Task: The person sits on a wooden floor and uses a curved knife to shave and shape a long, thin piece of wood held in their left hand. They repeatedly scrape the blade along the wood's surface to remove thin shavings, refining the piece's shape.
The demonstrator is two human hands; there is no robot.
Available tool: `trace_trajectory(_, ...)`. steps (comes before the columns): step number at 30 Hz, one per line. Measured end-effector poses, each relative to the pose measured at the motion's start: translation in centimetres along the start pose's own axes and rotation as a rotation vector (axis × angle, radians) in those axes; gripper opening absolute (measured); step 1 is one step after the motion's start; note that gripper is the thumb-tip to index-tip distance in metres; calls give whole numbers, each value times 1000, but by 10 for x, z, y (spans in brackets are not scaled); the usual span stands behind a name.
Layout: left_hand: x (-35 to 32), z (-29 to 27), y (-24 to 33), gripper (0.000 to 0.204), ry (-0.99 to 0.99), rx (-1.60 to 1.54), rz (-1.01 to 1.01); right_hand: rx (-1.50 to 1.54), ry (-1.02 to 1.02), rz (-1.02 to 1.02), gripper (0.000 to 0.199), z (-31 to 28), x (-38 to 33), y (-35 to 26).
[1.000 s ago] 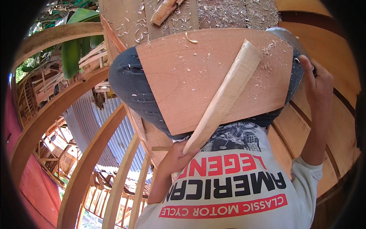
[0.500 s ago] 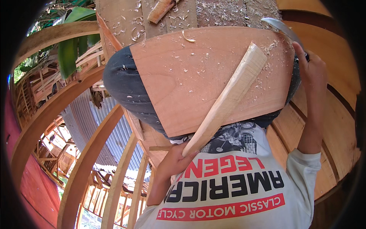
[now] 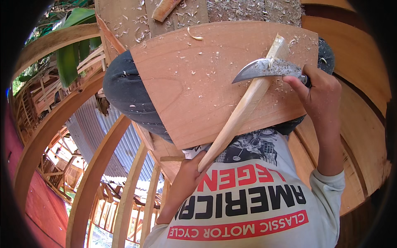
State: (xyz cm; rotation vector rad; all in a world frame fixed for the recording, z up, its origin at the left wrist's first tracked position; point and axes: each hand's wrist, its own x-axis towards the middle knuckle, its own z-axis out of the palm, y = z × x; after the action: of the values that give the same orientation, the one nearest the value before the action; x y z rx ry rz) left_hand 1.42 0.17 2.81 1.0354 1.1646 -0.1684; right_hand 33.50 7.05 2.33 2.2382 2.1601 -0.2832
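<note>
A long, pale wooden stick point(image 3: 237, 118) slants across a flat board point(image 3: 178, 82) laid over the person's lap, its near end down by the shirt point(image 3: 244, 211) and its far end above the board's right half. The left hand point(image 3: 190, 173) is closed round that near end. Close to the far end, a curved knife point(image 3: 264, 68) lies across the stick, a light sliver showing at its blade. The right hand point(image 3: 320, 87) is wrapped round the knife's dark handle, thumb stretched against the metal. Curled shavings dot the board and lie thick on the planks point(image 3: 196, 13) beyond it, near a rough wood offcut point(image 3: 165, 9). Dark trousers point(image 3: 130, 91) show under the board. Over to the left, curved wooden ribs point(image 3: 99, 173) rise before corrugated sheets point(image 3: 97, 136).
</note>
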Motion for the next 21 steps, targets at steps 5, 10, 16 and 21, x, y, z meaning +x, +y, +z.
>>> trace_trajectory(5,1,3,-9,24,31,-2,59,-38,109,436,69,-1,28,87)
trace_trajectory(10,-11,5,0,25,19,-40,-82,182,95,323,63,-28,17,48)
trace_trajectory(16,-1,-1,1,28,40,35,41,80,32,-12,58,6,-4,-5)
trace_trajectory(21,2,3,-6,30,67,32,50,-35,85,50,61,7,18,15)
